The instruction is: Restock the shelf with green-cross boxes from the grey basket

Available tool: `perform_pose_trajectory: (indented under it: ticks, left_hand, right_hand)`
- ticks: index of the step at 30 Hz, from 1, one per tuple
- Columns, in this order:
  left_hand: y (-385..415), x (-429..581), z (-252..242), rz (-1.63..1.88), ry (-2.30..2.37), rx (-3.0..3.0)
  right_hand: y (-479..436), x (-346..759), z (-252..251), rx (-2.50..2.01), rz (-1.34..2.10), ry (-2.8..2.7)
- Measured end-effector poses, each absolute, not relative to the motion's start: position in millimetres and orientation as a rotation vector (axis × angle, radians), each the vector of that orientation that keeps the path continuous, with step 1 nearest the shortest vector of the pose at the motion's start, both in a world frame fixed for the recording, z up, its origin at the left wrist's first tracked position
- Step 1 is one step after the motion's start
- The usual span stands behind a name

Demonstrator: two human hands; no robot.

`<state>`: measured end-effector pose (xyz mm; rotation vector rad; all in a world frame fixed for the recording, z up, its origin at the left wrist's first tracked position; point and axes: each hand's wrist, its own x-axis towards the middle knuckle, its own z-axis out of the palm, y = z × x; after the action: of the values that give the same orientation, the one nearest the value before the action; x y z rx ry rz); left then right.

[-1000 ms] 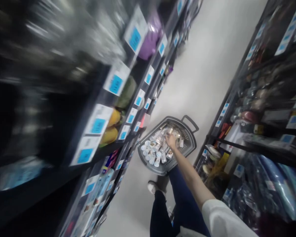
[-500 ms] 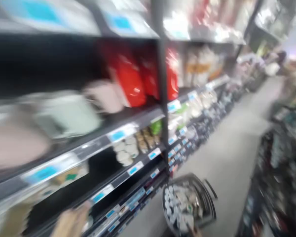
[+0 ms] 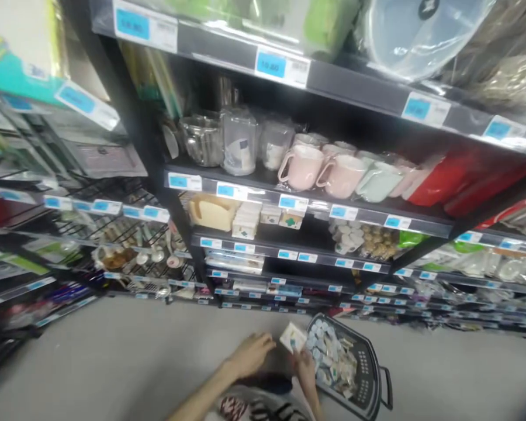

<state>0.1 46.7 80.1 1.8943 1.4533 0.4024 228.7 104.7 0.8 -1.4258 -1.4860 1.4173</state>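
A small pale packet with a teal mark is held up just above the floor, beside a dark grey shopping basket. My left hand reaches to the packet's left edge with curled fingers touching it. My right hand grips the packet from below, at the basket's near rim. The basket on the floor is full of several small white tubs and packets.
Dark store shelving with blue price tags faces me, carrying pink and mint mugs, glass jars and small boxes. A wire rack of utensils stands at the left. Grey floor stretches in front.
The view swung from looking down the aisle to facing the shelves. My right hand, earlier inside the basket, now holds a packet out of it, and my left hand has come in.
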Motion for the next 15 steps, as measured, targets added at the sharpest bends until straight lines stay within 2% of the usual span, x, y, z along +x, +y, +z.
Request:
perform_pose_trajectory:
  ticks: [5,10,15]
  left_hand:
    - [38.2,-75.7,82.8,0.920,1.593,1.407]
    - [10.1,-84.7,95.8,1.332,1.346,0.847]
    - [3.4,-75.8,113.4,1.628,1.259,0.483]
  right_hand:
    - [140.6,164.9,56.4,-1.259,1.577,-1.320]
    - [143.8,111.2,126.3,-0.960,1.788,-1.530]
    - [117.5,68.3,131.5,-0.960,1.855,-1.536]
